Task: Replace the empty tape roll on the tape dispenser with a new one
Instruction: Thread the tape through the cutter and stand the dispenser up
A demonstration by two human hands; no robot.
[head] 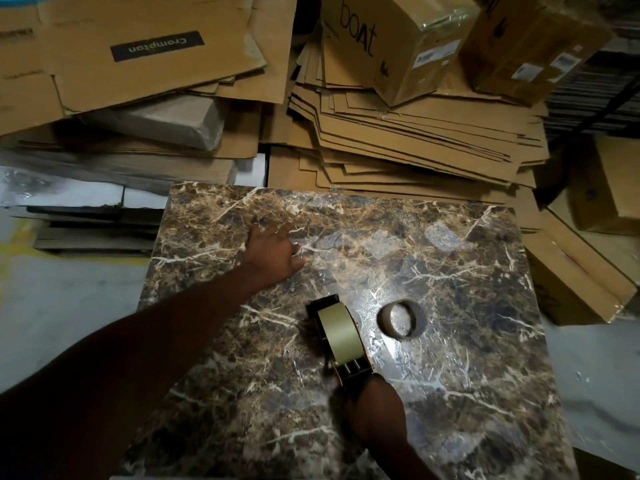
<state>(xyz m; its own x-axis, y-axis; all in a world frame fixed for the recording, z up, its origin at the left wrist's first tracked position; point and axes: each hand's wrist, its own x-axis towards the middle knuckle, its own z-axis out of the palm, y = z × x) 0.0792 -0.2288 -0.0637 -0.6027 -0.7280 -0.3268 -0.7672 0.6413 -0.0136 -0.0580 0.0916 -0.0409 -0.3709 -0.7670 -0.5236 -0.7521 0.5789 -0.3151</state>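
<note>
A black tape dispenser [341,336] lies on the brown marble slab [467,393], with a full beige tape roll [337,332] mounted on it. My right hand [372,407] grips the dispenser's handle at its near end. An empty brown cardboard core [401,319] lies on the slab just right of the dispenser, apart from it. My left hand [272,252] rests palm-down on the slab, up and left of the dispenser, its fingers curled; something clear seems to glint at its fingertips, but I cannot tell what.
Stacks of flattened cardboard [398,147] crowd the slab's far edge. Sealed boxes [398,43] stand on them at the back right. More boxes [575,282] press against the right edge. A wrapped bundle [162,121] lies at back left. Pale floor [65,292] shows on the left.
</note>
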